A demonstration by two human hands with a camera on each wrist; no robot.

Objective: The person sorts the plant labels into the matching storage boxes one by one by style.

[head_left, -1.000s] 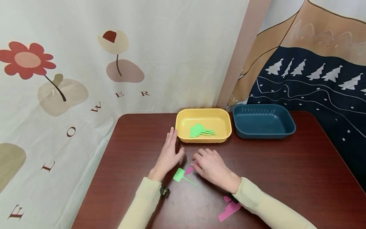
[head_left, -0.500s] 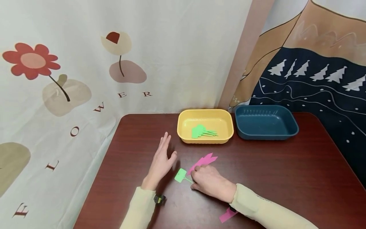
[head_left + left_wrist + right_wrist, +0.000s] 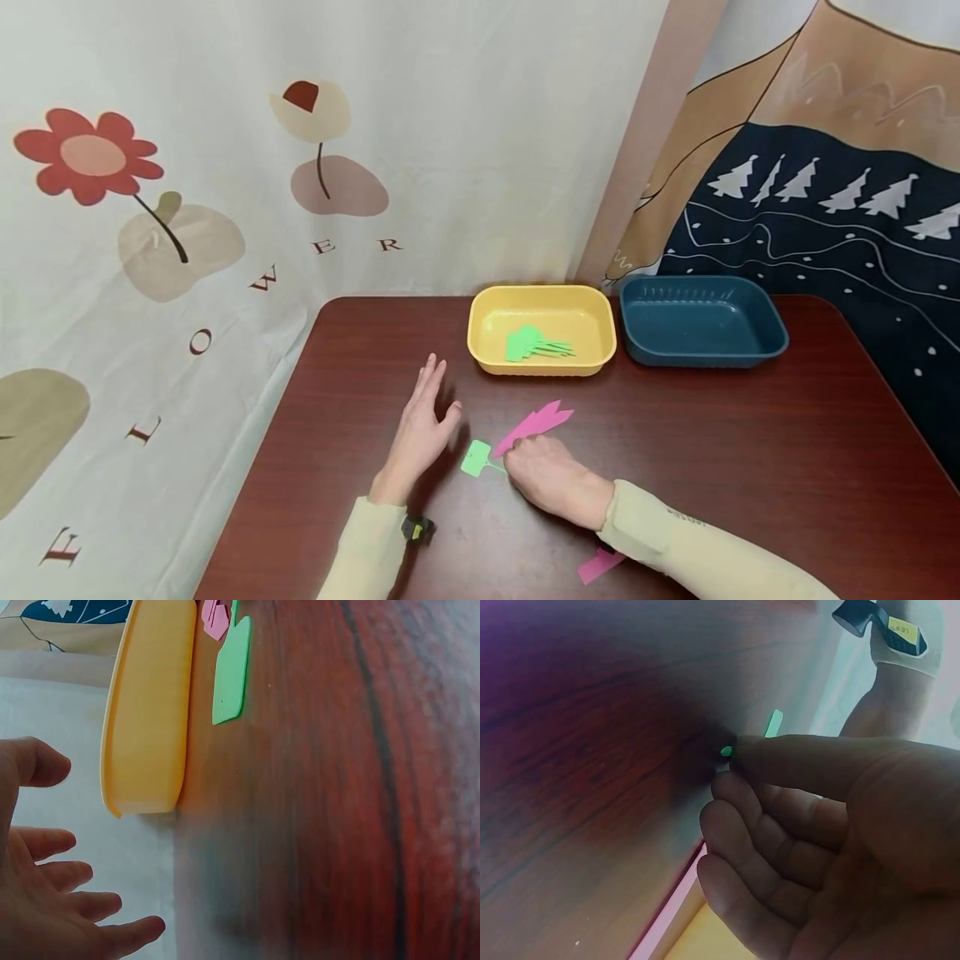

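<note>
My right hand (image 3: 546, 479) pinches the thin stem of a green plant label (image 3: 476, 459) between thumb and forefinger; the label's square head points left. In the right wrist view, the green stem tip (image 3: 726, 751) pokes out past the thumb. Just beyond the knuckles lie pink plant labels (image 3: 538, 423), overlapping with pointed ends toward the back right. My left hand (image 3: 418, 435) is held to the left of the labels, fingers straight and thumb apart, holding nothing. Its wrist view has the green label's head and the pink tips (image 3: 216, 621) ahead of it.
A yellow tray (image 3: 477, 358) at the back of the table holds several green labels (image 3: 527, 342). To its right stands a dark blue tray (image 3: 701, 356). More pink labels (image 3: 597, 567) lie partly hidden under my right wrist. Printed curtains (image 3: 465, 150) hang behind the table.
My right hand has left the pink labels, come toward the front and taken the green label's stem. My left hand has drawn back from the yellow tray, toward the front left.
</note>
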